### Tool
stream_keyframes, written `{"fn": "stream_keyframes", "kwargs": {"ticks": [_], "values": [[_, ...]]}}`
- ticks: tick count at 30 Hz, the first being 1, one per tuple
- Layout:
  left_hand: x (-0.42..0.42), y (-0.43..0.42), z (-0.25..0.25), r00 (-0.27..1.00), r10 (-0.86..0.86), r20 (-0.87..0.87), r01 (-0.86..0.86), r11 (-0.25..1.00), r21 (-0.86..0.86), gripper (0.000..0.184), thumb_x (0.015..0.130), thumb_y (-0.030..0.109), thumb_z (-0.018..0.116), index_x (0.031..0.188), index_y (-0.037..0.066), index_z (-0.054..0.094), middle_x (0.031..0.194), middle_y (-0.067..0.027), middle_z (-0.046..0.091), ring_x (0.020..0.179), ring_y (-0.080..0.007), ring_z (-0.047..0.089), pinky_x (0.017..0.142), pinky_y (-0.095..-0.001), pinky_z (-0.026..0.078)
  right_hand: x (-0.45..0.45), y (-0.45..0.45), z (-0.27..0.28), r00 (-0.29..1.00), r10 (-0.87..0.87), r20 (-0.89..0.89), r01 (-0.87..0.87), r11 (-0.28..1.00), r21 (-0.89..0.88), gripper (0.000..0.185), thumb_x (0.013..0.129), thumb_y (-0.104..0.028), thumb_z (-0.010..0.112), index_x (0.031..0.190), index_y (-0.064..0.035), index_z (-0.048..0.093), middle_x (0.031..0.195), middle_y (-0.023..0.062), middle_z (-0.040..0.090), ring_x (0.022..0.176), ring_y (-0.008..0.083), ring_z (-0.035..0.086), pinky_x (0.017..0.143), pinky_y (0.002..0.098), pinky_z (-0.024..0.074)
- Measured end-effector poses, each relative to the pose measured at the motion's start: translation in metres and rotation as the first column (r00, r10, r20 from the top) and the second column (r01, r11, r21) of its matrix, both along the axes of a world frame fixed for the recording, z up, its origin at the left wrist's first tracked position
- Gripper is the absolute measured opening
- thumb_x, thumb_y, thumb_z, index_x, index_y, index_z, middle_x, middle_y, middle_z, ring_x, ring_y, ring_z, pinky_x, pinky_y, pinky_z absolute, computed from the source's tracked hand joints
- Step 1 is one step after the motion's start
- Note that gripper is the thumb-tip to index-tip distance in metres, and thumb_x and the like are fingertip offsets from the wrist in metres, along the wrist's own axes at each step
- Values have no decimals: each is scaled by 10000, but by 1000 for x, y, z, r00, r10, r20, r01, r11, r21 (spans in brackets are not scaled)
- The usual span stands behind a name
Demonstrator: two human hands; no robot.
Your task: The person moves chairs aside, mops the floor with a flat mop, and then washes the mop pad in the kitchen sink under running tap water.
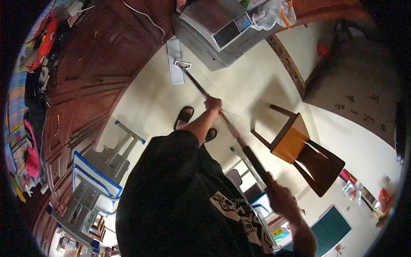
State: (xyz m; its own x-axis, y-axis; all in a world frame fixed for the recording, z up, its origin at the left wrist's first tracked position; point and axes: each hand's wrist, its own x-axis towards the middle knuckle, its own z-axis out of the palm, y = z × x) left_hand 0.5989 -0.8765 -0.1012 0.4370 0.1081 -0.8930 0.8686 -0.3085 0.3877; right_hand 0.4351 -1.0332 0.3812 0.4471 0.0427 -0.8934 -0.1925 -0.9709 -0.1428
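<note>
A flat mop with a long dark handle (195,81) runs diagonally across the view. Its pale rectangular head (175,62) lies on the floor beside the dark wooden cabinet and the grey machine. One hand, which I take as my left hand (212,103), is wrapped round the handle at mid-length. Lower down, near the handle's end, my right hand (280,199) is closed on the grip, slightly blurred by motion.
A grey machine (214,32) stands at the top centre. Dark wooden cabinets (94,73) line the left. A wooden chair (295,143) is at the right, and blue-edged grey chairs (100,167) are at lower left. My sandalled feet (185,116) stand on the floor.
</note>
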Motion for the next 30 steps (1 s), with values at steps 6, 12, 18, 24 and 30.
{"fn": "stream_keyframes", "kwargs": {"ticks": [6,12,18,24,30], "values": [[-47,23,13,845,-496,198,485,868,104,511,843,155,600,1318,-22,532,1375,-358,419,1150,-446,539,865,-516,503,-65,12,-13,948,-317,-22,312,916,252,634,966,-194,521,1518,-99,222,903,294,663,811,422,682,718,438,547],[-166,-60,-46,717,-696,-43,682,687,250,493,882,179,542,1359,55,526,1301,-183,562,1103,-442,552,966,-498,445,-147,-40,-5,902,-376,-213,398,914,73,661,936,-192,557,1506,-118,232,930,297,659,856,447,671,702,478,537],[-319,-166,-8,874,-472,-112,471,770,430,484,852,204,595,1314,74,534,1056,-175,620,801,-326,639,711,-450,521,-272,-91,41,876,-459,-147,460,887,-29,681,897,-200,595,1488,-95,272,841,271,653,763,487,641,613,523,524],[-378,-232,33,798,-567,-206,580,815,7,660,872,199,577,1421,87,228,1174,-241,503,928,-349,601,772,-450,516,-325,-86,102,728,-680,-86,662,730,-170,419,964,-303,579,1326,-94,565,1097,269,669,1029,204,682,851,413,510],[-322,-161,103,925,-324,-198,288,938,-191,917,876,150,538,1530,107,-104,1377,-324,341,1178,-386,505,915,-474,485,-258,-39,150,816,-575,-54,572,818,-63,381,948,-247,568,1286,-72,552,1159,215,632,947,409,612,783,466,495]]}}
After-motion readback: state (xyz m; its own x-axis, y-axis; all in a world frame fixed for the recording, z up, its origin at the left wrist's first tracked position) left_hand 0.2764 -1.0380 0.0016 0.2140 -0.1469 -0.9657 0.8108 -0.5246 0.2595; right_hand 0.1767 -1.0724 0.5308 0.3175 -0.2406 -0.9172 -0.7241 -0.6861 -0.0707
